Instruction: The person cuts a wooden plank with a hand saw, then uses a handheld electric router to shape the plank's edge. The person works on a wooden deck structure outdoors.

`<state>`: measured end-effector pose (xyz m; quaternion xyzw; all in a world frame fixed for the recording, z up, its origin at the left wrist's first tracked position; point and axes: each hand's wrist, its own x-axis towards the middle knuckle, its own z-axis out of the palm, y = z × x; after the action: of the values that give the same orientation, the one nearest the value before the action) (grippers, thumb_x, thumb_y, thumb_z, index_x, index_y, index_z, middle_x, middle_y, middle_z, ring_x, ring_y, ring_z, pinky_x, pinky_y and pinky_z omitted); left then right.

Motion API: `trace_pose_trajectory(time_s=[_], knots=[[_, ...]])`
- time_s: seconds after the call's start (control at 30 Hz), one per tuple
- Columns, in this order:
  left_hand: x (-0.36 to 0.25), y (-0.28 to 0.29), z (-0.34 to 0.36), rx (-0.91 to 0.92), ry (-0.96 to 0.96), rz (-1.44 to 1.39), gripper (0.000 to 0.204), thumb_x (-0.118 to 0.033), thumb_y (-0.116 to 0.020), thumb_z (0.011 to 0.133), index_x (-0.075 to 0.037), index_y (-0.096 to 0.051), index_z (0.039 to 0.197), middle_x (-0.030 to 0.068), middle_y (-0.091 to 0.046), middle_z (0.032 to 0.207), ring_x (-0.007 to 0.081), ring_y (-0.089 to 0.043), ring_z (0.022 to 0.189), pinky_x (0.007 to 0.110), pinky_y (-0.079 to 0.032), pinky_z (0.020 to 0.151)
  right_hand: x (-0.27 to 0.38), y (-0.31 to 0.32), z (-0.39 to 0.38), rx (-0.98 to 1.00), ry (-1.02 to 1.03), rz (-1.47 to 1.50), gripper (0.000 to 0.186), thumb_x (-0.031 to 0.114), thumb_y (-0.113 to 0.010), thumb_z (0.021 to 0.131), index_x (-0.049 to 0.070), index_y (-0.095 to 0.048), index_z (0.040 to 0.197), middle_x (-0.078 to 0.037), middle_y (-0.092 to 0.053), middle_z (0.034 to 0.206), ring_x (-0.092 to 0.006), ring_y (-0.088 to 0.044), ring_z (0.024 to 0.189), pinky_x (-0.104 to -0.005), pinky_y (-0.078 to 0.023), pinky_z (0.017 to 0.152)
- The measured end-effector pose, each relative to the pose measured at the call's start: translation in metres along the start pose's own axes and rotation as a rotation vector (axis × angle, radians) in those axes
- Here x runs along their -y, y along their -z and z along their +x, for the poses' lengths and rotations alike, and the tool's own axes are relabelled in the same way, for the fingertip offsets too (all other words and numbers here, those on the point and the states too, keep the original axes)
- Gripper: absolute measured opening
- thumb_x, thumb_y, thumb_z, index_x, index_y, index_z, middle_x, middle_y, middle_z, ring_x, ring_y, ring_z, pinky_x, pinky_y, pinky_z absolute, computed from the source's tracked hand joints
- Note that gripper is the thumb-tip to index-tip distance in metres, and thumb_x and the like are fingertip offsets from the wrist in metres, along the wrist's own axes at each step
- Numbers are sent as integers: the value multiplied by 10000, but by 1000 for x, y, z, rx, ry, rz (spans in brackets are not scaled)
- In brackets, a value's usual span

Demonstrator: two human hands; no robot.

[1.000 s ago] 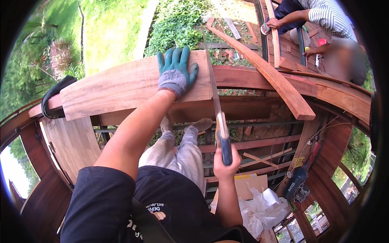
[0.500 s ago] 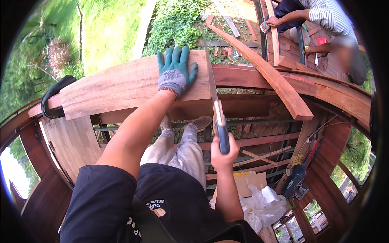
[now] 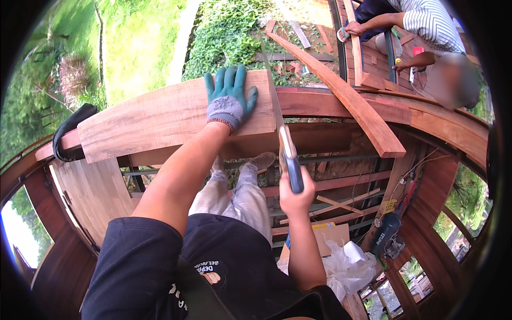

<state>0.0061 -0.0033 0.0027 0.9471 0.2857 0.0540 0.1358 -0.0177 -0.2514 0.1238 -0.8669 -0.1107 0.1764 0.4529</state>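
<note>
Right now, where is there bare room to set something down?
On the pale board, left of the gloved left hand; on the reddish beam, between the handsaw and the curved plank. The board's right end, near the handsaw, is crowded.

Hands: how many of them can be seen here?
4: gloved left hand on the pale board, right hand gripping the handsaw, and a co-worker's two hands at upper right.

Gloved left hand (image 3: 230, 98) flat on pale board (image 3: 149, 120); bare right hand (image 3: 297, 197) grips saw (image 3: 288, 152), blade (image 3: 278, 114) at board's right end. Reddish plank (image 3: 345, 95) crosses beam (image 3: 312, 105); co-worker (image 3: 431, 26) upper right.
</note>
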Motion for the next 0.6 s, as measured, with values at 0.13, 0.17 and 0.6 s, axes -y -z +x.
trace_pose_trajectory(time_s=[0.13, 0.17, 0.6], knots=[[-1, 4, 2, 49, 17, -4, 647, -462, -562, 961, -120, -445, 1498, 130, -469, 1475, 343, -361, 1445, 628, -115, 1237, -15, -35, 36, -11, 40, 96, 135, 61, -680, 861, 22, -560, 814, -120, -549, 591, -203, -569, 511, -378, -458, 543], [-1, 3, 1, 72, 18, -16, 649, -463, -563, 960, -122, -442, 1500, 131, -466, 1478, 343, -359, 1446, 626, -116, 1237, -10, -21, 9, -38, -70, 71, 131, 59, -697, 843, 22, -575, 815, -115, -562, 593, -209, -589, 515, -377, -466, 544], [2, -3, -1, 17, -11, 3, 680, -477, -567, 947, -128, -434, 1516, 138, -467, 1480, 361, -371, 1442, 644, -113, 1229, -22, -40, 39, -15, 24, 133, 162, 87, -701, 881, 21, -568, 817, -43, -531, 624, -102, -470, 573, -321, -426, 552]])
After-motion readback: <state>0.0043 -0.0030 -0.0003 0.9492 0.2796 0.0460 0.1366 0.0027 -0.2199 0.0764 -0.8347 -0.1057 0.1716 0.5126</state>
